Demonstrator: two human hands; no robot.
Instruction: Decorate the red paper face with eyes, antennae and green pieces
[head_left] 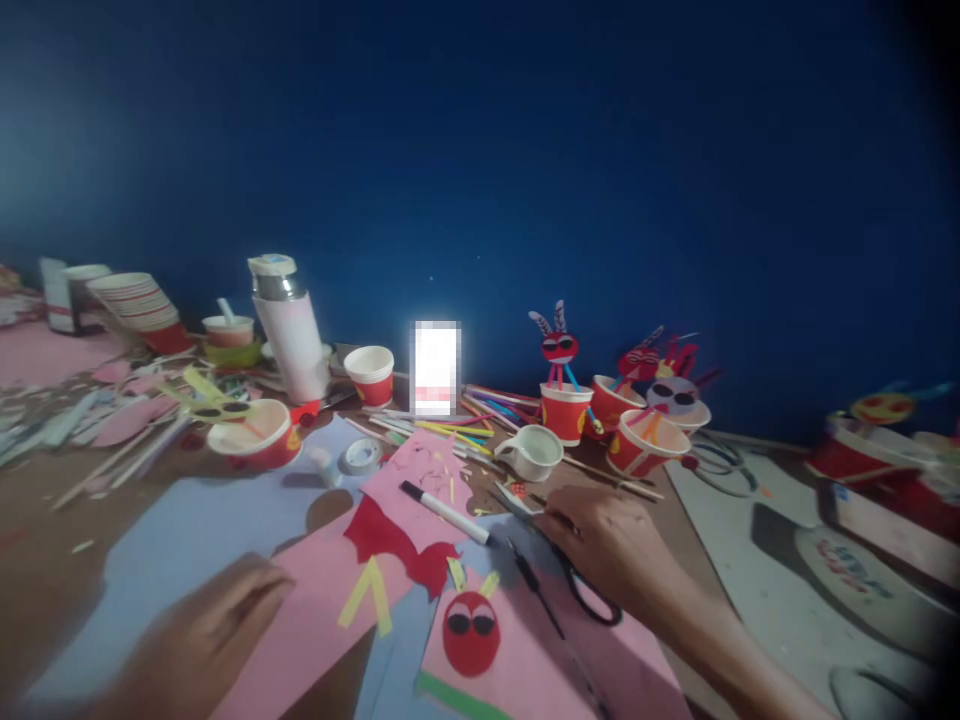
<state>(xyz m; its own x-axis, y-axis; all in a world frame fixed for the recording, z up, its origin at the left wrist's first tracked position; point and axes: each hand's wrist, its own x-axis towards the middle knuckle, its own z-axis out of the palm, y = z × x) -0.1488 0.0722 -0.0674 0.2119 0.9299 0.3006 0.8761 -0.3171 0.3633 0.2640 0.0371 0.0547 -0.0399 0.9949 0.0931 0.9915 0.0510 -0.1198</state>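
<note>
Lower left of the frame: the left hand (202, 630) is lying palm down on the pink sheet (307, 610), blurred, fingers spread flat and gripping nothing. Lower centre: a red face cutout (471, 632) is lying on pink paper, with a black-capped marker (446, 512) resting above it. Right of centre: the right hand (607, 545) is covering the black-handled scissors (592, 600), fingers curling onto them; whether they are clamping cannot be told.
</note>
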